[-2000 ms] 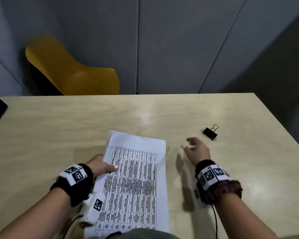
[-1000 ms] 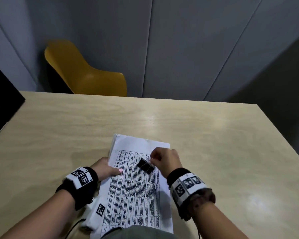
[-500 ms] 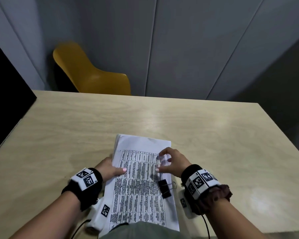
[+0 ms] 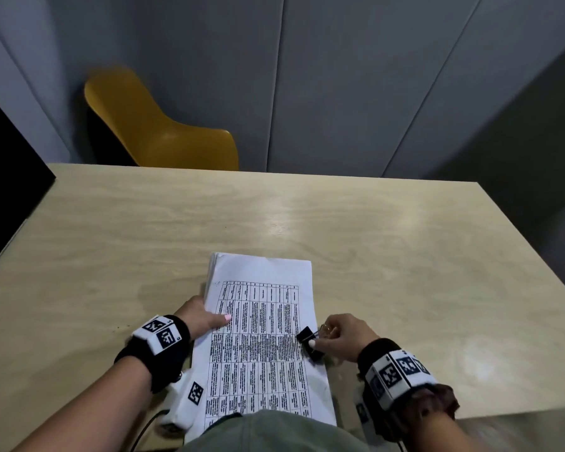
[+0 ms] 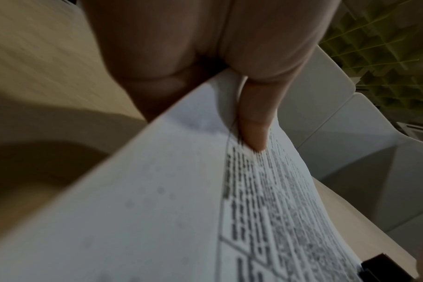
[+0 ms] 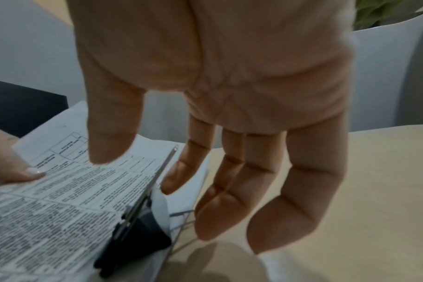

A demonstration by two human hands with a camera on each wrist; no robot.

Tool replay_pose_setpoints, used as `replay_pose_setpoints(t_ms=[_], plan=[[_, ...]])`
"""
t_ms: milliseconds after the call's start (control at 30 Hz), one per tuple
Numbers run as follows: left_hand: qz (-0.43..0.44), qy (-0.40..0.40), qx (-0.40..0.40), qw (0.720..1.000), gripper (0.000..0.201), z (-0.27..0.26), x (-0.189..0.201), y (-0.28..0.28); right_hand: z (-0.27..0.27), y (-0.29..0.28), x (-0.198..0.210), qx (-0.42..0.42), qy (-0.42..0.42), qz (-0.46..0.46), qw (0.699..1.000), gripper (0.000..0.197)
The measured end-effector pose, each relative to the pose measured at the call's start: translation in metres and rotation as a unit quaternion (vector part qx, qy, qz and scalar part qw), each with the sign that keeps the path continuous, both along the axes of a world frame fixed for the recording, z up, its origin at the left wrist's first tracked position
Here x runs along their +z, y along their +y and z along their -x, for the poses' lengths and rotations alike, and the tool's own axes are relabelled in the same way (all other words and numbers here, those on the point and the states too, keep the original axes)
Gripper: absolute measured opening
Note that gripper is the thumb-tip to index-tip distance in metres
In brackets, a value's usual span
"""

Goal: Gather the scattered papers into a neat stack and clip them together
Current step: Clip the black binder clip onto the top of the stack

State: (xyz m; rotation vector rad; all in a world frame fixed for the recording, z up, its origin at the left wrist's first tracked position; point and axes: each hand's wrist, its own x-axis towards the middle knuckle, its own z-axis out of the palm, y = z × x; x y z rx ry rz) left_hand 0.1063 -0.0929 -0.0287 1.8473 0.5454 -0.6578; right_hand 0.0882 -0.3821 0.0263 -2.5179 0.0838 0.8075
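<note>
We are sitting at the near edge of a pale wooden table (image 4: 405,256), with a stack of printed papers (image 4: 261,337) lying straight in front of us, its long sides running away from us. The sheets are squared up, and only at the far left corner are the edges fanning out a little. Our left hand (image 4: 206,318) is gripping the left edge of the stack about midway along: the thumb (image 5: 254,122) is pressing flat on the printed top sheet, while the other fingers are hidden beneath the paper. Our right hand (image 4: 343,337) is working at the opposite edge, holding a black binder clip (image 4: 309,342) that is sitting on the right side of the stack, roughly level with the left hand. In the right wrist view the clip's body (image 6: 135,242) is straddling the paper edge, one wire handle is sticking up along the sheet and the index finger is touching it, with the remaining fingers hanging fairly straight over the bare table just beside the stack. We cannot tell whether the clip is fully biting on the sheets. Beyond the far edge of the table a yellow chair (image 4: 163,132) is standing against grey wall panels (image 4: 340,76)
</note>
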Motion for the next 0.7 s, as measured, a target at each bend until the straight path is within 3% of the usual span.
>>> replay_pose_setpoints(t_ms=[200,400,500,700], plan=[[-0.002,-0.004,-0.009,1.0,0.051,0.002,0.013,-0.006,-0.011,0.007,0.004,-0.012,-0.065,-0.012,0.998,0.033],[0.017,-0.02,-0.026,0.999,0.04,0.004,0.018,-0.013,-0.036,0.046,0.027,0.027,-0.166,-0.094,0.981,0.023],[0.03,-0.026,-0.02,0.999,0.041,0.006,0.022,-0.018,-0.048,0.054,0.036,0.027,-0.158,-0.1,0.982,0.025],[0.023,-0.037,-0.019,0.999,0.049,0.012,0.022,-0.015,-0.07,0.052,0.044,0.108,-0.08,-0.05,0.99,0.032]])
